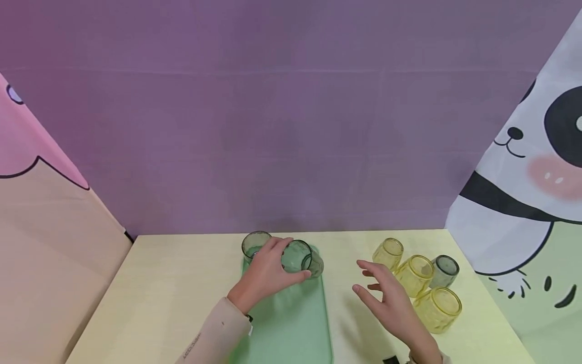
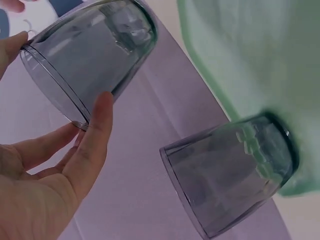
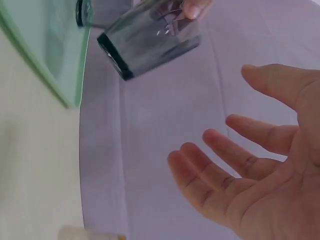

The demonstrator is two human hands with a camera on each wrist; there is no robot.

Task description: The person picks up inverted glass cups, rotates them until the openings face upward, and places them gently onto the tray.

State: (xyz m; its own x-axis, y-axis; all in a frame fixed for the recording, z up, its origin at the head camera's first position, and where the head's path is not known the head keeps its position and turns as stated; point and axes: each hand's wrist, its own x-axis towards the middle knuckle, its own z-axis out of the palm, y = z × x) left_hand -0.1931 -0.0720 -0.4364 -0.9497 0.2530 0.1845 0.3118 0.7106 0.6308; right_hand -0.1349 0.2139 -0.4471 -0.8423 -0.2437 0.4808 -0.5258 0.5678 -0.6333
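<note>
My left hand grips a clear grey drinking glass at its rim, thumb on one side and fingers on the other. This glass is tilted, its base pointing away from the palm, over the far end of a light green tray. A second grey glass stands upright at the tray's far left corner, beside the left fingers. My right hand hovers between the tray and a group of glasses on the right; its fingers are spread and hold nothing.
To the right, three yellow glasses, the back one, the middle one and the front one, cluster around a grey glass. The pale table ends at a purple backdrop. Printed cloths hang at both sides.
</note>
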